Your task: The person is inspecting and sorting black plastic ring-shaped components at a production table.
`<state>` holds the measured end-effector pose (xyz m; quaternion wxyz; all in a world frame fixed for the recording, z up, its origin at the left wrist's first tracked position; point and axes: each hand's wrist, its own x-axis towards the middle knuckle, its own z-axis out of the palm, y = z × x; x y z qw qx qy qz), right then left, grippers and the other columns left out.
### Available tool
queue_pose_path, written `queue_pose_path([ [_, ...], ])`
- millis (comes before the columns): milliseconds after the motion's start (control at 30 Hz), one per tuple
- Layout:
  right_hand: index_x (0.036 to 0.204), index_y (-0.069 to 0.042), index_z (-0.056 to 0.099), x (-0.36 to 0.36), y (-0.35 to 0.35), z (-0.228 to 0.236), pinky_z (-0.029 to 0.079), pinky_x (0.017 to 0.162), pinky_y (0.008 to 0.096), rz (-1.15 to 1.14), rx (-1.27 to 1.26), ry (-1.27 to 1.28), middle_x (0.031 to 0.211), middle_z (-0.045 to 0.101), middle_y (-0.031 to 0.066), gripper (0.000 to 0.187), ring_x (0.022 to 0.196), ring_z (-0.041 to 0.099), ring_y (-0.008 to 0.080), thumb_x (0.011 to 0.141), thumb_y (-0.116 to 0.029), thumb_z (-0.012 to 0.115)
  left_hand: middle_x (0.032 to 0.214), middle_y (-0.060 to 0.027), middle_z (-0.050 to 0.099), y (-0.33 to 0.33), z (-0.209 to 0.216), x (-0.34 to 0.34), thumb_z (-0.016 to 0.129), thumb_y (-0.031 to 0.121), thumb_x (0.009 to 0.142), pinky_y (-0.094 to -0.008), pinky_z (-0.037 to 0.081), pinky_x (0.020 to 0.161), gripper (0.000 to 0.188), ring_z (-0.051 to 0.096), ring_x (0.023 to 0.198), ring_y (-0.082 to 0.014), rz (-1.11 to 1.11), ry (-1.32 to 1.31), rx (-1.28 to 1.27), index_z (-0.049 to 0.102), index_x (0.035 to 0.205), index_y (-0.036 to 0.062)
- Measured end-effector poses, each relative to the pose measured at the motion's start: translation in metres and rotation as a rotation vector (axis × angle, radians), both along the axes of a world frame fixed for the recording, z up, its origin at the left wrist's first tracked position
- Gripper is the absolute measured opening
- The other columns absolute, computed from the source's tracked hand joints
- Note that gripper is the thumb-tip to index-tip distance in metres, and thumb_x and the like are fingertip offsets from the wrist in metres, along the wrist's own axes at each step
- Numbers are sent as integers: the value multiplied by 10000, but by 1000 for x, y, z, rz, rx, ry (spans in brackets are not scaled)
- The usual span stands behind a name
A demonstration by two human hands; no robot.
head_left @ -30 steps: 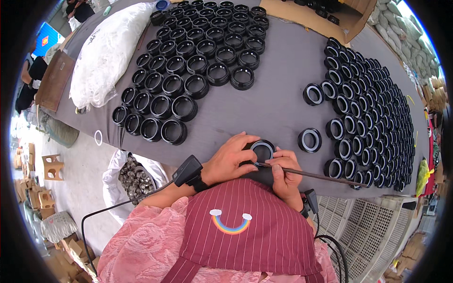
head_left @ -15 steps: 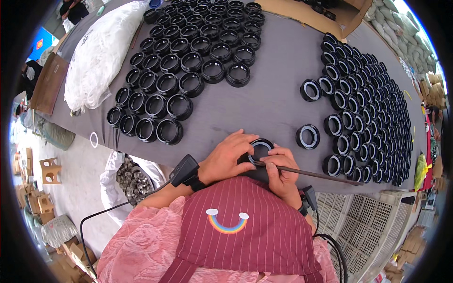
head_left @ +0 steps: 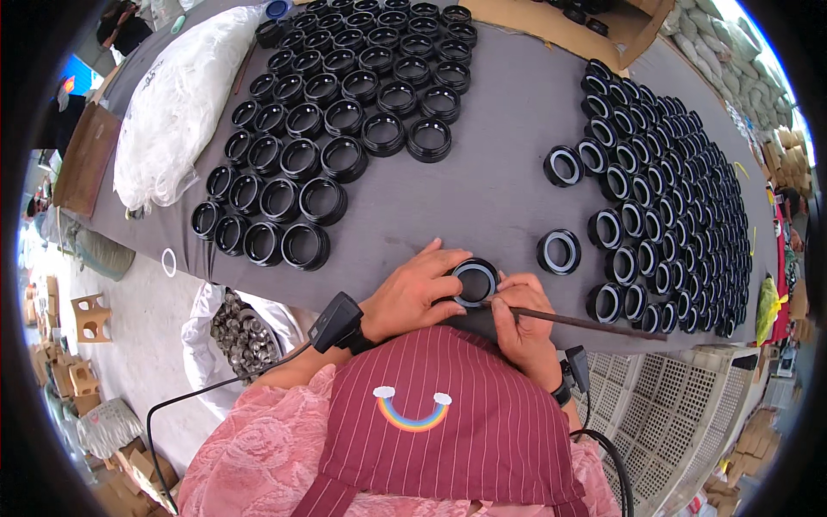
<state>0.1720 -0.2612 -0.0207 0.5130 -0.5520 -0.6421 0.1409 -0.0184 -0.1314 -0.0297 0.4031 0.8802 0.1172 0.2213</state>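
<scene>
My left hand (head_left: 419, 289) is closed on a black ring (head_left: 493, 269) at the table's near edge, its fingers and thumb at the ring's left side. A pale liner shows around the inside of that ring. My right hand (head_left: 523, 323) grips a thin dark rod (head_left: 586, 321) whose tip meets the ring's lower right rim. The rod's other end points to the right over the table. Just right of my hands lies one black ring (head_left: 560, 252) with a pale liner, apart from the others.
Rows of black rings without pale liners (head_left: 324, 200) cover the left of the grey table (head_left: 482, 172); many with pale liners (head_left: 607, 228) crowd the right. A bag of white rings (head_left: 172, 103) lies far left. Below stand a sack of metal parts (head_left: 241, 332) and plastic crates (head_left: 663, 405).
My right hand has shifted slightly right and down, its fingers drawn back from the ring's top, with the rod still in it. The left hand keeps hold of the ring.
</scene>
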Motion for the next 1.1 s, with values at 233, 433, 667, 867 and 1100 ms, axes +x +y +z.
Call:
queue_pose_path([
  [233,935,-22,682,2,9,1,548,848,414,-103,17,-172,942,715,122,93,915,654,317,850,-16,718,1386,-179,546,2,0,0,793,208,810,-598,293,1175,270,549,1275,-354,-13,6,-10,609,925,48],
  [433,942,-39,700,-11,16,-17,508,987,480,1,0,-7,989,734,90,67,977,643,290,876,-51,708,1368,-177,568,2,-1,1,796,207,809,-564,289,1187,572,575,1242,-369,55,-18,-132,481,1248,18],
  [667,914,-3,694,-6,5,-29,449,1074,518,41,-69,307,940,684,142,118,1000,617,252,944,-42,586,1340,-193,577,-6,1,-1,799,227,798,-552,251,1205,742,566,1241,-387,76,27,-119,390,1379,15],
  [867,1015,18,599,-10,7,-40,467,1060,492,27,142,748,948,659,118,176,1055,598,245,1032,-84,457,1254,-182,599,-5,4,7,780,180,754,-575,226,1210,706,571,1219,-380,65,-4,-233,418,1342,27],
  [1100,969,22,705,-15,11,-25,511,976,422,-34,74,381,980,695,151,142,1015,634,264,941,20,566,1333,-224,540,-9,-2,-2,787,177,743,-553,279,1181,654,498,1280,-436,148,-51,-75,478,1301,34],
])
